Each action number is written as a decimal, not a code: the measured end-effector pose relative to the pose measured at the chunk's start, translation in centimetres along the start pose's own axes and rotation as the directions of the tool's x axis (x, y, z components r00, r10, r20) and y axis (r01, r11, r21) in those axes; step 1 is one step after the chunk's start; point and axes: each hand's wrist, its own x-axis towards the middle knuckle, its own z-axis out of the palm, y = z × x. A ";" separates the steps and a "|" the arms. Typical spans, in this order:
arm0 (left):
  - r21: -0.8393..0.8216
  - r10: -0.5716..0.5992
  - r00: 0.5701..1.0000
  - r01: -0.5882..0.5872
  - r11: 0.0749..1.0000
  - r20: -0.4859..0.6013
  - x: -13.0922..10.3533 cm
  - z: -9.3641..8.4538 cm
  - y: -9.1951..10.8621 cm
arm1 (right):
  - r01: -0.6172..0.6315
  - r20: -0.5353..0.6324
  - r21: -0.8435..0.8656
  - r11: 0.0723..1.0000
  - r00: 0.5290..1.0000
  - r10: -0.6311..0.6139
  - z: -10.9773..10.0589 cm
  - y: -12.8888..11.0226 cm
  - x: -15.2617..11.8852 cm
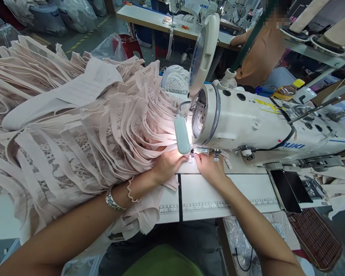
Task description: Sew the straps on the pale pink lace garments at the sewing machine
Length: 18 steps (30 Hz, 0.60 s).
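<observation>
My left hand (168,165) is closed at the needle area of a white sewing machine (241,115), its fingertips pinching the edge of pale pink fabric (140,142). On the other side of the needle my right hand (211,165) is closed too, thumb and fingers together by the presser foot; what it holds is too small to make out. A small whitish strip (190,158) lies between the two hands under a lit lamp (182,135). The pink fabric, with lace parts and long bands, is heaped over the table to the left of my left hand.
A white cloth piece (74,90) lies on the heap. The table edge has a printed ruler (207,207). Dark phones (286,189) lie at the right, above a brown woven basket (316,239). Behind stands another machine table (149,19), with a person (258,53) beside it.
</observation>
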 end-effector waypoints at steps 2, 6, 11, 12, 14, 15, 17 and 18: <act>-0.013 0.004 1.000 -0.004 1.000 0.007 0.0 0.0 0.1 | -0.007 0.018 0.014 1.000 1.000 0.007 -0.3 -0.1 0.0; -0.042 -0.003 0.999 0.004 0.999 0.035 -0.1 0.0 0.1 | -0.017 0.041 0.020 1.000 0.999 0.016 -0.7 -0.4 0.1; -0.086 -0.009 0.998 0.015 0.996 0.070 -0.3 0.1 0.0 | 0.003 -0.001 0.025 1.000 1.000 -0.003 -0.1 -0.2 0.2; -0.093 -0.010 0.998 0.017 0.995 0.069 -0.3 0.1 0.0 | 0.010 -0.010 0.042 0.999 1.000 -0.009 0.0 -0.1 0.2; -0.112 0.007 0.998 0.000 0.994 0.065 -0.4 0.1 0.0 | 0.003 0.000 0.079 0.997 1.000 -0.003 0.1 0.2 0.1; -0.122 0.023 0.998 -0.015 0.992 0.063 -0.4 0.0 0.1 | -0.009 0.015 0.092 0.996 1.000 0.008 0.0 0.3 0.0; -0.131 0.042 0.996 -0.032 0.991 0.075 -0.5 0.0 0.2 | -0.038 0.029 0.096 0.995 0.999 0.035 -0.1 0.6 -0.1; -0.131 0.046 0.995 -0.034 0.991 0.090 -0.5 -0.1 0.3 | -0.047 0.027 0.094 0.994 0.999 0.044 -0.2 0.7 -0.1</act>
